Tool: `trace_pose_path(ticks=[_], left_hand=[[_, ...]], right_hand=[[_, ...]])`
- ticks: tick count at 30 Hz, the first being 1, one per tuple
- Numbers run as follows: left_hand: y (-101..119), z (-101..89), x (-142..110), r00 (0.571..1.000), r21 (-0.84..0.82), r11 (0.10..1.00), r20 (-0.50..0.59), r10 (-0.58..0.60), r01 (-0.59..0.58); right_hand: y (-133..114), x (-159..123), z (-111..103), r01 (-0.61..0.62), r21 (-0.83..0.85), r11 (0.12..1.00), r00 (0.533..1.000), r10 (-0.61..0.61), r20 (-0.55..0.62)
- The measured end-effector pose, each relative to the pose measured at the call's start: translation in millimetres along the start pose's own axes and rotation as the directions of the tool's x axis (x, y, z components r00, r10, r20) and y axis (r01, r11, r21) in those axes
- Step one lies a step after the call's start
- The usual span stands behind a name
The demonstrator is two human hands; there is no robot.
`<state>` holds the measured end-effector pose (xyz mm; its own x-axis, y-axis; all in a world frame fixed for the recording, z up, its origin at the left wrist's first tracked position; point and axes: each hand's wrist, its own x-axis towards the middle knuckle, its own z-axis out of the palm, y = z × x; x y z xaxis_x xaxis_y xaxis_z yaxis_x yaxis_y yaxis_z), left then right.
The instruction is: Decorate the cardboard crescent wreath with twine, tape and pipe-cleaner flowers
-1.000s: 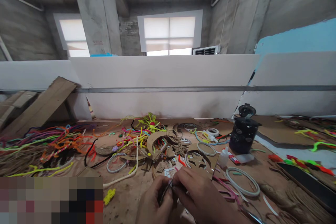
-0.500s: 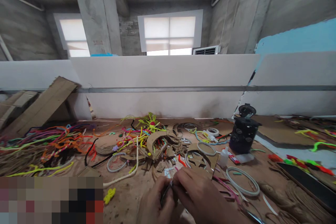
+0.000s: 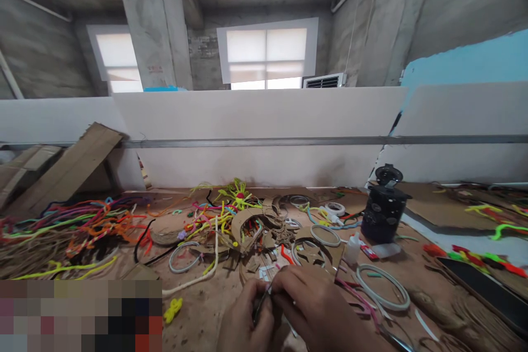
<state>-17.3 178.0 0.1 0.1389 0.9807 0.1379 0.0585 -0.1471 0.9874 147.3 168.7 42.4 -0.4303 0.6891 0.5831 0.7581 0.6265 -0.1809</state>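
Note:
Low in the middle of the head view, my left hand [image 3: 246, 316] is closed, pinching a thin dark piece [image 3: 259, 307] between thumb and fingers. The piece slants up to the right, its kind hidden by the fingers. My right hand [image 3: 310, 300] meets it, fingertips pressed together at the upper end of that piece. Just beyond the fingers lie white paper scraps [image 3: 268, 272] and a bent red pipe cleaner [image 3: 285, 254]. Beside the right hand are pink strands [image 3: 350, 289] and a metal tool [image 3: 394, 338], only partly in view.
Cardboard rings [image 3: 243, 231] and colourful pipe cleaners clutter the table behind the hands. To the right stand a small white bottle [image 3: 352, 248] and a black lidded container [image 3: 383, 212]. A white ring [image 3: 383, 287] and a dark phone-like slab [image 3: 487, 291] lie nearer.
Both hands stay together around the thin dark piece, with barely any movement. The whole view has shifted slightly.

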Motion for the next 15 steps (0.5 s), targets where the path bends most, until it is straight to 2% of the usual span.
trace_pose_path(ticks=[5,11,15], left_hand=[[10,-0.3,-1,0.999,0.170,0.985,-0.020,0.030,-0.026],[5,-0.6,-1,0.999,0.208,0.978,0.044,-0.009,0.000],[-1,-1.5,0,0.999,0.253,0.967,0.050,-0.003,-0.009]], right_hand=[[1,-3,2,0.094,0.020,0.995,0.993,-0.093,-0.075],[-2,-3,3,0.082,0.036,0.996,0.994,-0.079,-0.080],[-2,-3,5,0.072,0.033,0.997,0.996,-0.070,-0.058]])
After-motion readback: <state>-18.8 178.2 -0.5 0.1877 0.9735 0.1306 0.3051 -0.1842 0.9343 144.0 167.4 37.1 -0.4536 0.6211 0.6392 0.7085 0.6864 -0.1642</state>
